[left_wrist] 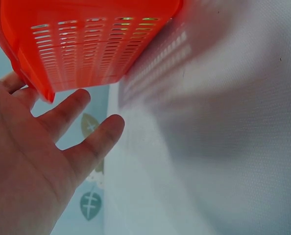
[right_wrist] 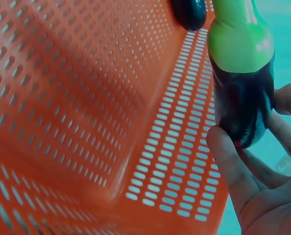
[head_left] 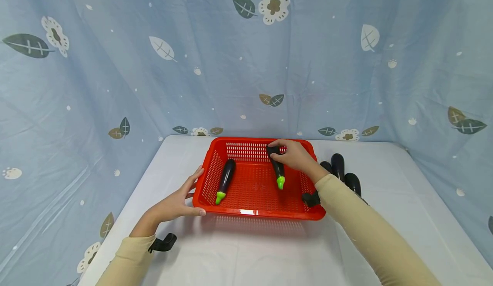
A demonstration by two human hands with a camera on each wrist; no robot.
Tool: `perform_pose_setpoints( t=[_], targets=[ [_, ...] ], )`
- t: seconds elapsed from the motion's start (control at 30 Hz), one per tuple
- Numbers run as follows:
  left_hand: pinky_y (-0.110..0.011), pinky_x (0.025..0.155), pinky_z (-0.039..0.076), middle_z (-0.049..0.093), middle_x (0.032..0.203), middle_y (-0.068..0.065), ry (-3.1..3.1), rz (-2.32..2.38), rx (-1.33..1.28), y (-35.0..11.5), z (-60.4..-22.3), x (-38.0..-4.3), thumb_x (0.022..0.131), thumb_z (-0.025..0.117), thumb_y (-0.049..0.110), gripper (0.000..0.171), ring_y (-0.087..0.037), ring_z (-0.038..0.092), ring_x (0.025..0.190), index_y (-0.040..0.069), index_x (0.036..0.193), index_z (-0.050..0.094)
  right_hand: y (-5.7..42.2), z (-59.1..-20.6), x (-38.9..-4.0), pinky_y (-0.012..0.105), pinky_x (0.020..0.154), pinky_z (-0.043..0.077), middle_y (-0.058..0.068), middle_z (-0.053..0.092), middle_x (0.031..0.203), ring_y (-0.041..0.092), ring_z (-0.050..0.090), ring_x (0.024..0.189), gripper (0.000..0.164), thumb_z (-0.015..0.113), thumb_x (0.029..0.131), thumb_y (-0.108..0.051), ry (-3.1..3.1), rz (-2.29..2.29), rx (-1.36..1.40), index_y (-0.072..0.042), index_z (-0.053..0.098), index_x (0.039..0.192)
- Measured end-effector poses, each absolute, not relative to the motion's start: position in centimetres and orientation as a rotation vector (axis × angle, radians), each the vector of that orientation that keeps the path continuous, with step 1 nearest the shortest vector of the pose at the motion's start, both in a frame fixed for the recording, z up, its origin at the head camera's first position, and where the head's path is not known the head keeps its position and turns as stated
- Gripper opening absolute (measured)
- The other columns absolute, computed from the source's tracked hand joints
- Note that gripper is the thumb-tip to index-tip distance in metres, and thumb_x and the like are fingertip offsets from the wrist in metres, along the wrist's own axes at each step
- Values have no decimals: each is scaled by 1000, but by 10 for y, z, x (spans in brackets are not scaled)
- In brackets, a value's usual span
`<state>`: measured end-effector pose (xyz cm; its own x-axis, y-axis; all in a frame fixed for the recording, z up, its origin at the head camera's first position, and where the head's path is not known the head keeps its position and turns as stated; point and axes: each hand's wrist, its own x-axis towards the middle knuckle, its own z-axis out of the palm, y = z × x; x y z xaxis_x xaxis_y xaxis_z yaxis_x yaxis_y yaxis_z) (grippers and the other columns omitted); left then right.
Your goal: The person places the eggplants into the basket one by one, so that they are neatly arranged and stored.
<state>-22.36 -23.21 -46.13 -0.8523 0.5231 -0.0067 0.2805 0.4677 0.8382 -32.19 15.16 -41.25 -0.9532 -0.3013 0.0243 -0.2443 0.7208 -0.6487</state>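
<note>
A red plastic basket (head_left: pixel 235 212) with slotted sides stands on the white table. Inside it, along the left, lies a dark purple eggplant (head_left: pixel 227 175) with a green stem end toward me. Over the basket's right half, my right hand (head_left: pixel 294 154) pinches a second eggplant (head_left: pixel 279 169) by its dark end, the green end pointing down toward me. In the right wrist view, thumb and fingers meet this eggplant's dark body (right_wrist: pixel 243 103). My left hand (head_left: pixel 173 204) is at the basket's left rim, its fingers spread; the left wrist view shows fingertips (left_wrist: pixel 82 97) right at the rim.
Right of the basket, three dark eggplants (head_left: pixel 337 166) lie close together on the table (head_left: pixel 389 179), partly hidden by my right sleeve (head_left: pixel 362 226). A blue patterned curtain (head_left: pixel 215 72) hangs behind and at both sides of the table.
</note>
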Motion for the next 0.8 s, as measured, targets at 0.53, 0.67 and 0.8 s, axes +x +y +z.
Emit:
perform_pose_setpoints(
  t=[0.53,0.67,0.8],
  targets=[
    [-53,101,32,-5,154,13,2463,1315,683,-232,-461,-225,71,81,32,112,-25,21,138,29,150,1,126,-424,-325,39,89,47,1,57,122,20,53,102,32,66,86,-31,2784,-1078,-486,-24,63,117],
    [-51,100,35,-5,154,13,2473,1305,678,-232,-461,-225,71,81,32,111,-23,22,138,30,150,2,118,-428,-327,39,93,44,0,57,121,19,51,107,31,66,86,-29,2757,-1097,-501,-22,64,116],
    [-50,100,35,-5,154,14,2477,1300,676,-232,-462,-226,71,81,33,112,-23,22,137,30,150,2,109,-433,-329,39,94,44,0,57,120,18,51,108,29,66,85,-30,2755,-1093,-487,-23,65,114]
  ],
)
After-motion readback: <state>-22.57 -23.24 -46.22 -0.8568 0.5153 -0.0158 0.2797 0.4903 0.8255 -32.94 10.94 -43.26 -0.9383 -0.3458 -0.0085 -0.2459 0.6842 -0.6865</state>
